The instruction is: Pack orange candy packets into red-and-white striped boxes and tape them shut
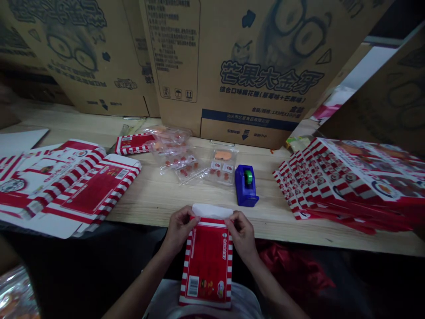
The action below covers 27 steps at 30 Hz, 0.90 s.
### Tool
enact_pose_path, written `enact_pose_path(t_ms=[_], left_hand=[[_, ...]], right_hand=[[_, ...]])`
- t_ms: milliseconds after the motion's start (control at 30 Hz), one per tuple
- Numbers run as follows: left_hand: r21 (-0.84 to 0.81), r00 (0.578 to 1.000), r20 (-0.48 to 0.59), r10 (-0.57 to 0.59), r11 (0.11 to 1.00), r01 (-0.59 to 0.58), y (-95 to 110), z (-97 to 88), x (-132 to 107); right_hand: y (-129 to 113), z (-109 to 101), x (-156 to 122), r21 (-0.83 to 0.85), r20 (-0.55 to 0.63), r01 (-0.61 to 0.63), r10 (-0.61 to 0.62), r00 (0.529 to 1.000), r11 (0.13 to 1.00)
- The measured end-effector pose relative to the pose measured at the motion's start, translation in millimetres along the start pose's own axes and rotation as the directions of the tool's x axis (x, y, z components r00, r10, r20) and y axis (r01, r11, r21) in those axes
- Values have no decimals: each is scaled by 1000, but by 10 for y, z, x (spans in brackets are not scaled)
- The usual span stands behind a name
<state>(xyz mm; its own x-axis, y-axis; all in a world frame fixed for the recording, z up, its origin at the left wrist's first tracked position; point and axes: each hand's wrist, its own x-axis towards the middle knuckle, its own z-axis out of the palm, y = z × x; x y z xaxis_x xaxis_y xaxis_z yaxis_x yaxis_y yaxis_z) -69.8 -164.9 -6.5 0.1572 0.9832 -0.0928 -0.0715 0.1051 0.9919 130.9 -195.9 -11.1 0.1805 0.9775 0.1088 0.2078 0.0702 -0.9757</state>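
Observation:
Between my two hands is a red-and-white striped candy box (pixel 207 261), back side up, with a barcode near its lower end. Its white end flap (pixel 212 210) stands up at the far end. My left hand (pixel 181 226) pinches the box's upper left corner between thumb and fingers. At the upper right corner, my right hand (pixel 241 230) pinches it the same way. The box's near end rests against my body, just off the table's front edge. Ahead of my right hand stands a blue tape dispenser (pixel 245 188) with a green roll.
Clear trays of orange and red candies (pixel 186 164) lie mid-table beside a red box (pixel 134 144). Flat striped boxes (pixel 96 190) are piled left; more boxes (pixel 352 177) are stacked right. Large cardboard cartons (pixel 245 102) line the back. More wrapped candy trays (pixel 16 297) sit lower left.

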Motion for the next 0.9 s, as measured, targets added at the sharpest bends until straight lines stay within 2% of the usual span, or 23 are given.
enact_pose_path(t_ms=[67, 133, 267, 367, 467, 600, 700, 800, 900], left_hand=[[-52, 997, -62, -41, 998, 38, -11, -1, 2], [-58, 997, -68, -28, 998, 24, -17, -44, 6], [144, 987, 137, 86, 984, -106, 28, -217, 24], [205, 961, 254, 114, 964, -168, 107, -306, 18], [230, 960, 262, 100, 959, -163, 185, -322, 10], [298, 957, 259, 127, 932, -205, 248, -332, 50], [214, 964, 266, 23, 973, -83, 299, -356, 119], [80, 936, 327, -128, 991, 108, 360, -376, 200], [87, 908, 390, -153, 988, 130, 406, -385, 281]], right_hand=[[5, 29, -13, 86, -23, -70, 72, 997, 994], [-8, 31, -21, 89, 35, -58, 55, 998, 994], [-81, -24, -11, -6, 208, 98, -95, 974, 995], [-152, -62, 22, -8, 242, 106, -101, 965, 994], [-228, -77, 70, -37, 280, 79, -66, 958, 996], [-315, -99, 157, -167, 352, 124, -58, 934, 978], [-375, -116, 257, -201, 359, 82, -4, 933, 976], [-444, -122, 362, -198, 407, 63, 23, 913, 978], [-506, -120, 442, -177, 451, 57, 29, 892, 982]])
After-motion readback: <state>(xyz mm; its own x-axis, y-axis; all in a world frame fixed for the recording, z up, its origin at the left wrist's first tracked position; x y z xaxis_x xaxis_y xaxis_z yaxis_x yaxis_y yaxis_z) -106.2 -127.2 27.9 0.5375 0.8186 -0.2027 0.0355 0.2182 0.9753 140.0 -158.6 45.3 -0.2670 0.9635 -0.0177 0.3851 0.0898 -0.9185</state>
